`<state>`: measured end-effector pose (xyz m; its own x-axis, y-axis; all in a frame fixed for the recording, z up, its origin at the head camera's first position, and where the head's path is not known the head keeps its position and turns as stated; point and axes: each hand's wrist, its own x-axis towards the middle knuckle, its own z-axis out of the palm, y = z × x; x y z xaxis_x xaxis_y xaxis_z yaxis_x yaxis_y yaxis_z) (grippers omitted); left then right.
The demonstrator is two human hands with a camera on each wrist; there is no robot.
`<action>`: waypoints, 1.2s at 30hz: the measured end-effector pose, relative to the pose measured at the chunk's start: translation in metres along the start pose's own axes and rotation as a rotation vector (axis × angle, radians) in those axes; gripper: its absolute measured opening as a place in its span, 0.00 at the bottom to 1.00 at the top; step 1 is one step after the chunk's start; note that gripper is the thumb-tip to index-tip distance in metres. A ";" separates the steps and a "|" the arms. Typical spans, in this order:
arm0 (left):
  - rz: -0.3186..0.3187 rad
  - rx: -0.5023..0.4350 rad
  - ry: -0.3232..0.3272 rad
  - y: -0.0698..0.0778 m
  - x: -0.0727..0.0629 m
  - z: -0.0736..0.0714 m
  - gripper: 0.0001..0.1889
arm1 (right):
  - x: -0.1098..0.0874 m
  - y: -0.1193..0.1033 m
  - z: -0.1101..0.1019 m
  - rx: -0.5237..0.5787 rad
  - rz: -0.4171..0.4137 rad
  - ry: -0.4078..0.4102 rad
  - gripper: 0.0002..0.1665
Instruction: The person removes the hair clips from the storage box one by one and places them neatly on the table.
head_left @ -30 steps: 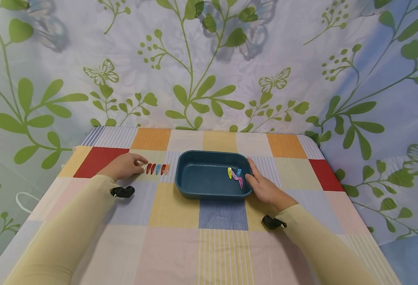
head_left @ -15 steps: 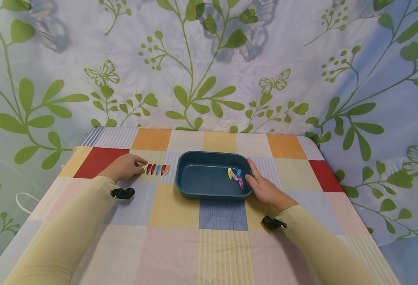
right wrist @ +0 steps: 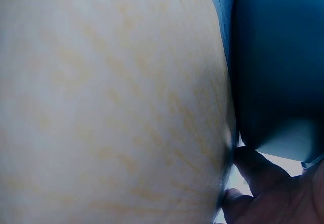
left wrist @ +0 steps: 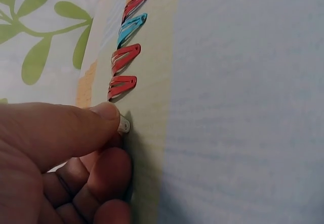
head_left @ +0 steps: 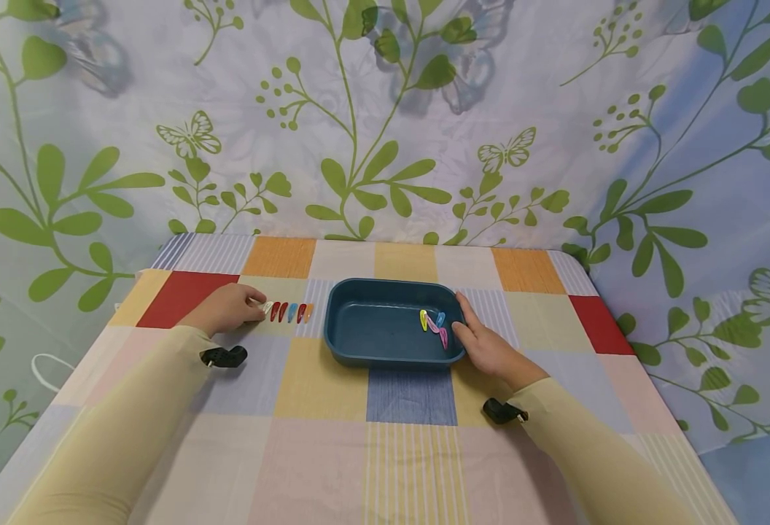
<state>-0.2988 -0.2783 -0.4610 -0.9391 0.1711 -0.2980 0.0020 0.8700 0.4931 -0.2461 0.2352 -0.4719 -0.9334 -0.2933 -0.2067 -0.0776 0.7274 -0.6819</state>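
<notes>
My left hand (head_left: pixel 226 308) is at the left end of a row of snap hair clips on the tablecloth. Its thumb and forefinger pinch a white hair clip (left wrist: pixel 124 125), most of it hidden behind the thumb in the left wrist view. Beside it lie two red hair clips (left wrist: pixel 122 86), a blue one (left wrist: pixel 132 28), another red one (left wrist: pixel 136 4) and an orange one (head_left: pixel 308 313). My right hand (head_left: pixel 490 350) grips the right end of a dark blue plastic tray (head_left: pixel 385 360), thumb at the rim. Inside, near that hand, are yellow (head_left: pixel 424 319), blue (head_left: pixel 440 318) and pink (head_left: pixel 443 337) hair clips.
A patchwork cloth (head_left: pixel 319 467) covers the table. Behind it hangs a curtain (head_left: pixel 385 109) printed with green leaves. A white cable (head_left: pixel 47 357) loops at the table's left edge.
My left fingertips have drawn slightly left, so more of the white hair clip shows beside the first red one. The right hand and tray have stayed in place.
</notes>
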 end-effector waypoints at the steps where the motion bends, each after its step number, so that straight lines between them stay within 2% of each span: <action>1: -0.002 -0.001 0.001 0.001 0.000 0.000 0.25 | 0.000 0.000 0.000 0.000 0.000 0.000 0.41; 13: -0.023 0.008 0.006 0.002 -0.005 -0.004 0.27 | -0.001 -0.001 -0.001 -0.014 -0.023 0.005 0.40; 17: 0.007 -0.030 0.041 0.001 -0.007 -0.008 0.27 | -0.002 0.000 0.000 -0.017 -0.029 0.008 0.40; 20: 0.059 -0.085 0.091 0.006 -0.009 -0.009 0.27 | -0.001 0.000 0.000 -0.017 -0.020 0.009 0.40; 24: 0.152 -0.169 0.153 0.022 -0.012 -0.008 0.26 | -0.001 0.000 0.001 -0.016 -0.007 0.006 0.41; 27: 0.212 -0.225 0.174 0.037 -0.013 -0.005 0.27 | -0.002 0.000 0.000 -0.012 -0.005 0.002 0.41; 36: 0.353 -0.335 0.152 0.081 -0.012 0.001 0.26 | -0.003 -0.003 -0.002 -0.012 0.003 -0.006 0.41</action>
<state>-0.2865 -0.2091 -0.4184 -0.9406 0.3366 0.0441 0.2412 0.5712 0.7845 -0.2439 0.2350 -0.4684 -0.9317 -0.2945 -0.2128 -0.0789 0.7357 -0.6727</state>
